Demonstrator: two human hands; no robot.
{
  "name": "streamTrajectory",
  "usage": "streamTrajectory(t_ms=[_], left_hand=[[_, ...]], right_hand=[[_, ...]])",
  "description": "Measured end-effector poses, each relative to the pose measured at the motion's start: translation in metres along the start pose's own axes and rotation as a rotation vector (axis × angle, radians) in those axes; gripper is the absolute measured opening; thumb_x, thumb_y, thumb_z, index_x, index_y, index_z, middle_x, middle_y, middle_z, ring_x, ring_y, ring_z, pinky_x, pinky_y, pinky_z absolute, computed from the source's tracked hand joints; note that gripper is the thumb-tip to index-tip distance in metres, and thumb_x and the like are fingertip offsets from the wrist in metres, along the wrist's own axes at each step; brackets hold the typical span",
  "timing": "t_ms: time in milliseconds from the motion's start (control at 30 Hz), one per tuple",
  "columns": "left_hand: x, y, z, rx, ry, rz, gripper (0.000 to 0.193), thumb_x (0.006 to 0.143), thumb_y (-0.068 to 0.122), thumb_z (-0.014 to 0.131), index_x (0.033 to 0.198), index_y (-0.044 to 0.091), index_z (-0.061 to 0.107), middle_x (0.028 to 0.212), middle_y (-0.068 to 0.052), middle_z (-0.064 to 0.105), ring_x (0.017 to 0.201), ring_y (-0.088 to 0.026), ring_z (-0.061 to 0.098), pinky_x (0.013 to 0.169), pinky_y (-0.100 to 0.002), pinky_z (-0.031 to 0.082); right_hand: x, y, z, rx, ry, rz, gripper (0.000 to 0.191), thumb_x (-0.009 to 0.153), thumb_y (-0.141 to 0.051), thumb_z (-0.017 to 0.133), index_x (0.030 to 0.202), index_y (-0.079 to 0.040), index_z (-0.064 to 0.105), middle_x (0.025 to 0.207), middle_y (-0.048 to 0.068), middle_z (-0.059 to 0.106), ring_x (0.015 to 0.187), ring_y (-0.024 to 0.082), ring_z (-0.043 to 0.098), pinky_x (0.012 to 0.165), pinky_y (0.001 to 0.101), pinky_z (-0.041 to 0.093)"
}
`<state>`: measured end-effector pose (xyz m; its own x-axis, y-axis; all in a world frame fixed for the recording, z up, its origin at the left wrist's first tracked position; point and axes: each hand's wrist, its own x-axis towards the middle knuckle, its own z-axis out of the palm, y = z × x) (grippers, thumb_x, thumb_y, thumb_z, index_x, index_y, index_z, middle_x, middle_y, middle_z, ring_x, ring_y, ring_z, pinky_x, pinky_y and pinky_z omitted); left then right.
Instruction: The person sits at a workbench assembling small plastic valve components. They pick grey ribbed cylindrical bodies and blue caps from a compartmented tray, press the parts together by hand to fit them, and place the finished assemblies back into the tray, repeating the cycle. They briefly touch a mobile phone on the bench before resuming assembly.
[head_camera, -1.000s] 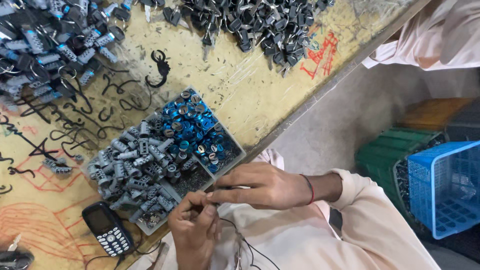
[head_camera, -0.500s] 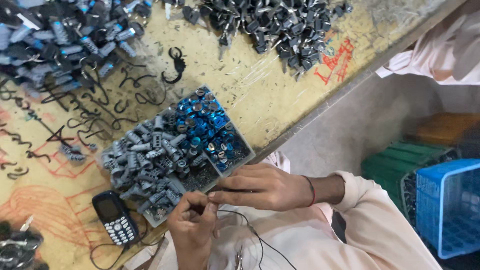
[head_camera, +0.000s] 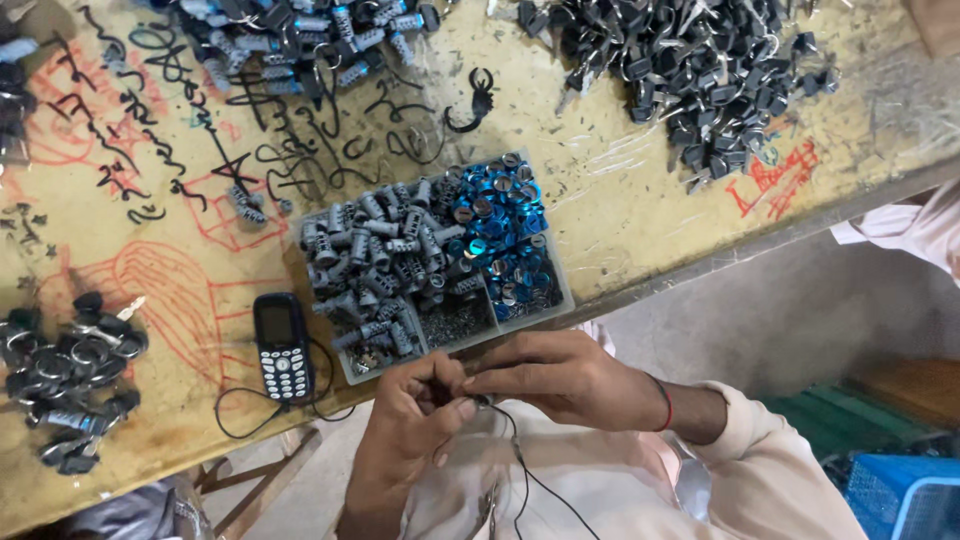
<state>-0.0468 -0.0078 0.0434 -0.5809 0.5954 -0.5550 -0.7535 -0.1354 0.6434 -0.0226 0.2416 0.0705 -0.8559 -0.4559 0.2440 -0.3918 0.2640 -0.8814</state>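
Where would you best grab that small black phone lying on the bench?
Pinch the phone across its two long edges, from above. It lies flat, face up, with bare bench on both sides; its thin cable trails off the lower end, so avoid that end.

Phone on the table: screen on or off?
Off, as far as it shows: the phone lies face up beside the parts tray, its screen dark, with a thin black cable running from it.

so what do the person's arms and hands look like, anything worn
Both hands are bare, no gloves or rings visible. The right hand has a thin red band around the wrist, and a loose pale cream sleeve covers the forearm behind it. The left hand shows a bare wrist with no sleeve in view.
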Motion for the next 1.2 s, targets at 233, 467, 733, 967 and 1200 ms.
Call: streamTrajectory(t_ms=[233, 467, 733, 967, 1200], left_hand=[[0.007, -0.019, 0.004, -0.021, 0.135, 0.105, 0.014, 0.093, 0.008, 0.069, 0.089, 0.001, 0.057, 0.071, -0.003, 0.056, 0.051, -0.007, 0.052, 0.042, -0.024, 0.043], [0.005, -0.027, 0.019, 0.094, 0.122, 0.373, 0.01, 0.102, 0.007, 0.061, 0.103, 0.003, 0.052, 0.09, -0.003, 0.056, 0.066, -0.007, 0.058, 0.055, -0.023, 0.052], [0.01, -0.029, 0.014, -0.248, 0.08, 0.226, 0.015, 0.103, 0.014, 0.063, 0.1, 0.003, 0.052, 0.075, -0.003, 0.054, 0.063, -0.007, 0.056, 0.052, -0.027, 0.053], [0.001, -0.022, 0.017, -0.028, 0.226, 0.2, 0.015, 0.1, 0.01, 0.066, 0.096, 0.003, 0.053, 0.071, -0.002, 0.055, 0.054, -0.006, 0.051, 0.045, -0.024, 0.044], [-0.004, -0.013, 0.013, 0.627, 0.169, 0.681, 0.03, 0.095, 0.011, 0.073, 0.117, -0.001, 0.056, 0.103, -0.019, 0.065, 0.093, -0.024, 0.066, 0.081, -0.032, 0.056]], right_hand=[[0.007, -0.001, 0.009, -0.243, 0.091, -0.088, 0.043, 0.085, 0.003, 0.075, 0.128, -0.001, 0.068, 0.116, 0.012, 0.069, 0.1, 0.026, 0.072, 0.081, 0.0377, 0.059], [0.009, -0.001, 0.009, -0.358, 0.086, -0.082, 0.041, 0.081, 0.004, 0.074, 0.122, 0.001, 0.072, 0.112, 0.012, 0.071, 0.091, 0.024, 0.073, 0.076, 0.0367, 0.059], [0.0, 0.006, 0.036, -0.192, 0.246, 0.206, 0.037, 0.084, -0.002, 0.083, 0.119, -0.008, 0.074, 0.111, 0.012, 0.072, 0.091, 0.022, 0.075, 0.075, 0.0318, 0.061], [0.0, 0.01, 0.036, -0.401, 0.192, 0.023, 0.04, 0.081, 0.009, 0.078, 0.118, -0.006, 0.074, 0.111, 0.012, 0.072, 0.092, 0.025, 0.074, 0.076, 0.0356, 0.06], [0.01, -0.001, 0.039, -0.434, 0.16, 0.068, 0.034, 0.083, 0.004, 0.083, 0.115, 0.0, 0.074, 0.101, 0.011, 0.072, 0.083, 0.023, 0.072, 0.069, 0.0348, 0.058]])
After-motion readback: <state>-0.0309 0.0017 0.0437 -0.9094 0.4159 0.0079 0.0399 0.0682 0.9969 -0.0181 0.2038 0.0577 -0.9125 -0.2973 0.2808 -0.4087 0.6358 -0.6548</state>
